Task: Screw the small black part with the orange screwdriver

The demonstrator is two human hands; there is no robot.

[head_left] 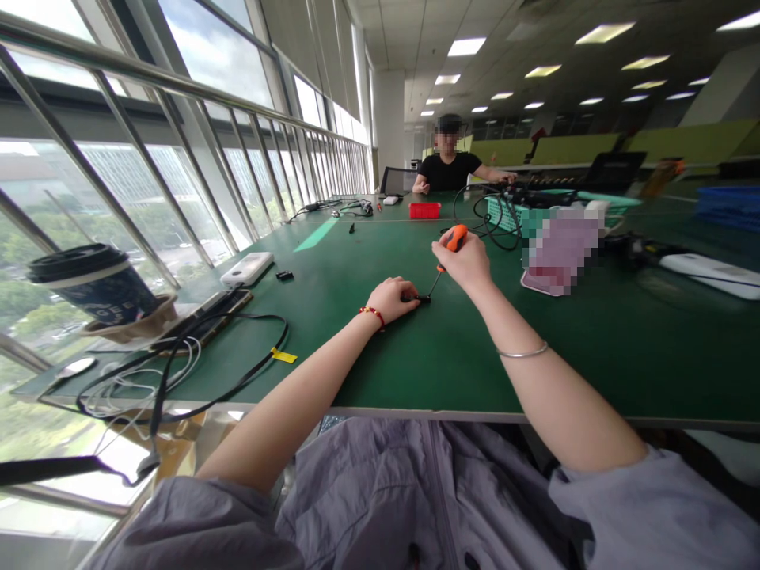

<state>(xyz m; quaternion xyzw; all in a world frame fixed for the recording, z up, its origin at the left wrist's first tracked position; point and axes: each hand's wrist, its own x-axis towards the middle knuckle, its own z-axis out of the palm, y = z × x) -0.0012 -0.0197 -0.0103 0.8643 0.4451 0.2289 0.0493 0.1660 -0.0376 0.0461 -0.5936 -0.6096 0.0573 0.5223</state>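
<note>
Screwdriver (442,267), orange-handled, stands tilted with its tip down on a small black part (423,299) at the centre of the green table (368,364). Fingers of the right hand (470,261) wrap tight round the handle from above, a grip suited to pressing and twisting. Fingers of the left hand (392,299) curl closed on the part from 9 o'clock, apparently pinning it so it cannot turn under the tip. Outward, a red tray (424,210) sits at 12 o'clock, a white power bank (246,269) at 10, a lidded paper cup (95,281) and loose cables (178,360) at 9. A co-worker (450,166) sits at the far end.
</note>
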